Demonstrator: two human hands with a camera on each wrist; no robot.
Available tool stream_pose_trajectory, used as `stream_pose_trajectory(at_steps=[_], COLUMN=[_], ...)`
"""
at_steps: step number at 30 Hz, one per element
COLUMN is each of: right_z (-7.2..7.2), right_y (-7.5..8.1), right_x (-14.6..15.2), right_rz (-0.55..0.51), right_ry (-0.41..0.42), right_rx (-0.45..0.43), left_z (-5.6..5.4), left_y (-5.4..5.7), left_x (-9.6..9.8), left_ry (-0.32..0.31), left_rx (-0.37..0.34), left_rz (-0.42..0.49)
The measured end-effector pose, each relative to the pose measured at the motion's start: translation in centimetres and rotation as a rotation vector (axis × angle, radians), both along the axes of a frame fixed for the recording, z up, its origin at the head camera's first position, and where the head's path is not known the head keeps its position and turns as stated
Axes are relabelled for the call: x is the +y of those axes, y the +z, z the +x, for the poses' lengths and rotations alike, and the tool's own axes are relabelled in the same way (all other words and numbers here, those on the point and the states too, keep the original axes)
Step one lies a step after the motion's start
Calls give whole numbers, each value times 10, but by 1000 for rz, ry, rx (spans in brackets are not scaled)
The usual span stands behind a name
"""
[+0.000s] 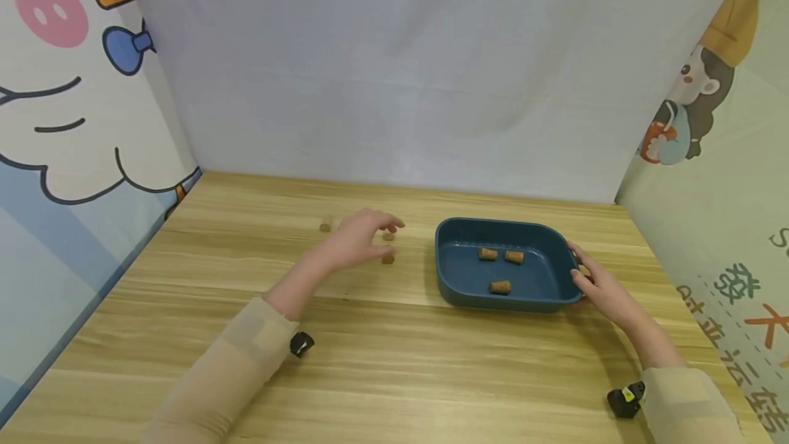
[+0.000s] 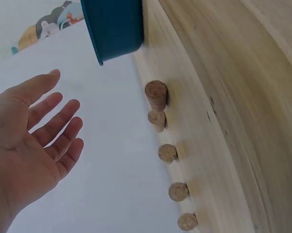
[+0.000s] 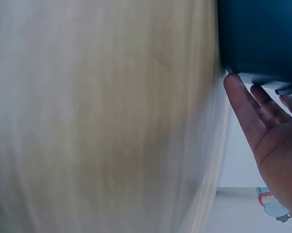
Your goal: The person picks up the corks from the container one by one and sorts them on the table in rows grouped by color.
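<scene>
My left hand (image 1: 354, 242) hovers over the table with thumb and fingers apart and nothing between them. Close by its fingertips are a cork (image 1: 387, 260) and another just behind; a third cork (image 1: 325, 226) is left of the hand. In the left wrist view several corks (image 2: 167, 153) form a row beyond the open palm. To the right is a dark blue rectangular dish (image 1: 481, 301), with three corks inside, one a brown cork (image 1: 501, 287) near the front. My right hand (image 1: 607, 293) touches the dish's right end, its fingers extended in the right wrist view.
Everything sits on a wood-grain table (image 1: 394, 368). A pale cloth wall (image 1: 394, 88) rises along its back edge, with printed cartoon panels to the left and right. Small black devices (image 1: 301, 344) are strapped at both wrists.
</scene>
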State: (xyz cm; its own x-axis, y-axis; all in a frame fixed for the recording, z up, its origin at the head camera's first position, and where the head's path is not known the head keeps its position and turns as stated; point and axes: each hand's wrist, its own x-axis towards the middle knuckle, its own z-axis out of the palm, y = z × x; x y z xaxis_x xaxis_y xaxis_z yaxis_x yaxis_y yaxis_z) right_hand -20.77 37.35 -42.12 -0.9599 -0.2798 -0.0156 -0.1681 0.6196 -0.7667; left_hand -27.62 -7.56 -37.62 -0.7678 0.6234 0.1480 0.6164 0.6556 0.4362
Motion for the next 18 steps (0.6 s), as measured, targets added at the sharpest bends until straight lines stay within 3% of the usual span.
stream_pose_trajectory(at_steps=[12, 18], right_z=[0, 1], right_y=[1, 2], right_x=[-2, -1], right_rz=[-13, -25], right_ry=[12, 9], right_rx=[-16, -16], left_z=[18, 25], left_y=[4, 6], left_x=[24, 39], left_ry=[-68, -92], left_rx=[81, 83], left_rz=[92, 166])
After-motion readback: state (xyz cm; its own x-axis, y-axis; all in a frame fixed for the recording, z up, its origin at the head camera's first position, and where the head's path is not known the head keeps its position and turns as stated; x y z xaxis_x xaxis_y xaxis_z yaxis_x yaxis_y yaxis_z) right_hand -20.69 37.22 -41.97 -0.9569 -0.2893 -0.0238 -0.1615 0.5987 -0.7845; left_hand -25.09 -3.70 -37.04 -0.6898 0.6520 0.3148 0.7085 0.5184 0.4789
